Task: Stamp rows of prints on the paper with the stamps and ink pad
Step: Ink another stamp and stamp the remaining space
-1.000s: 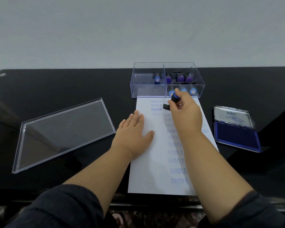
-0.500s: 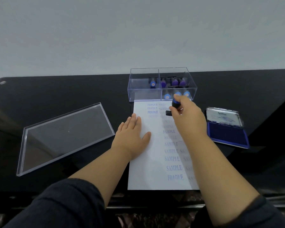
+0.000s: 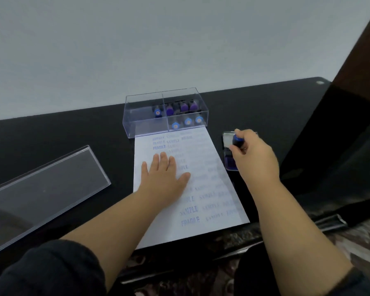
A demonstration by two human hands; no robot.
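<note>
Leftmost, a clear plastic lid point(image 3: 45, 184) lies flat on the black table point(image 3: 73, 133), set aside, probably so the box it belongs to stays open for reaching in. Next, the person's left hand point(image 3: 165, 176) lies flat on the white paper point(image 3: 209, 167), fingers straight and spread, palm down; it appears to be pinning the sheet so it does not slide while stamping. The paper runs lengthwise away from the person and already carries blue prints reading FRAGILE and SAMPLE, arranged in columns, some faint. At the paper's far edge, touching it, stands a clear divided box point(image 3: 145, 124) holding spare stamps with blue and purple tops, close enough to swap tools easily. Further right, the right hand point(image 3: 252, 154) curls its fingers around a blue-topped stamp point(image 3: 238, 141), holding it upright over the ink pad point(image 3: 230, 162), which sits just beside the paper's right edge. Whether the stamp face touches the pad cannot be seen, since the hand hides it. Re-inking before another print seems the step in hand.
</note>
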